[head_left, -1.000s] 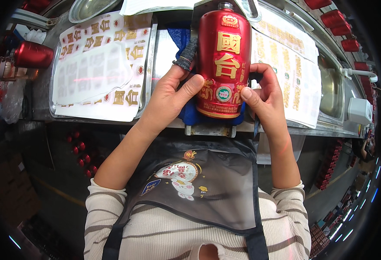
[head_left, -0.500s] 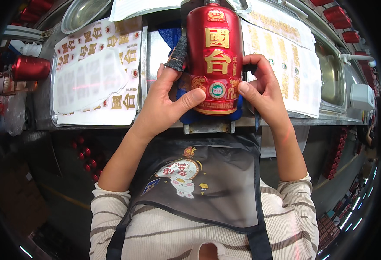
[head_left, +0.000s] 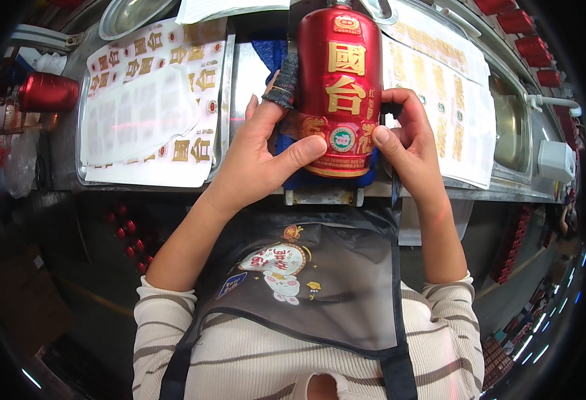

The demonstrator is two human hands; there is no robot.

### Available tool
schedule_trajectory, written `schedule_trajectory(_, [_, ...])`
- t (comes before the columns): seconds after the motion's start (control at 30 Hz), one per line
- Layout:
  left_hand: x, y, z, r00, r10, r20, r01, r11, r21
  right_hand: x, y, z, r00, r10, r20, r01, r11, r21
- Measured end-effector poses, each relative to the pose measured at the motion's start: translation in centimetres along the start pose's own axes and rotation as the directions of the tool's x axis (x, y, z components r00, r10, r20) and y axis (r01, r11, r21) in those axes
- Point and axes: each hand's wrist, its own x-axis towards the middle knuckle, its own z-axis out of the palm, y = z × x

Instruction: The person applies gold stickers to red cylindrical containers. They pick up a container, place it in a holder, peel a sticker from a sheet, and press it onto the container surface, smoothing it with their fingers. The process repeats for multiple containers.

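Note:
A glossy red bottle with raised gold characters and a round green-and-white emblem lies in front of me, its neck pointing away. Blue cloth padding on a low stand shows beneath its base. My left hand holds the bottle's lower left side, the thumb pressed flat beside the emblem. Dark wrapping with a band round it covers that hand's index finger. On the opposite side, my right hand grips with thumb and bent index finger; something dark covers that fingertip. The fingers under the bottle are hidden.
To the left, a metal tray holds sheets of gold characters and red emblems. More decal sheets lie to the right, before a metal sink. A metal bowl stands far left, with another red bottle at the left edge.
The bottle and the bench things sit slightly farther right in the picture, as the view has shifted a little. Both hands keep nearly the same hold on the bottle.

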Motion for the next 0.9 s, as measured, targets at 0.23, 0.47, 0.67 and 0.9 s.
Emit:
schedule_trajectory(0.23, [-0.1, -0.3, -1.4, 0.996, -0.051, 0.071, 0.05, 0.999, 0.004, -1.0, -0.7, -0.3, 0.998, 0.053, 0.032, -0.052, 0.998, -0.045])
schedule_trajectory(0.47, [-0.2, -0.7, -1.2, 0.994, 0.028, 0.102, -0.035, 0.997, 0.071, -1.4, -1.2, 0.7, 0.998, 0.062, -0.013, -0.063, 0.984, -0.169])
schedule_trajectory(0.67, [0.0, -0.8, -1.4, 0.996, 0.021, 0.085, -0.02, 1.0, -0.017, -1.5, -1.2, 0.7, 0.998, 0.063, -0.013, -0.063, 0.996, -0.063])
schedule_trajectory(0.9, [-0.1, -0.7, -0.8, 0.998, 0.049, 0.038, -0.045, 0.995, -0.09, -1.6, -0.7, 1.1, 0.999, 0.041, -0.033, -0.043, 0.995, -0.087])
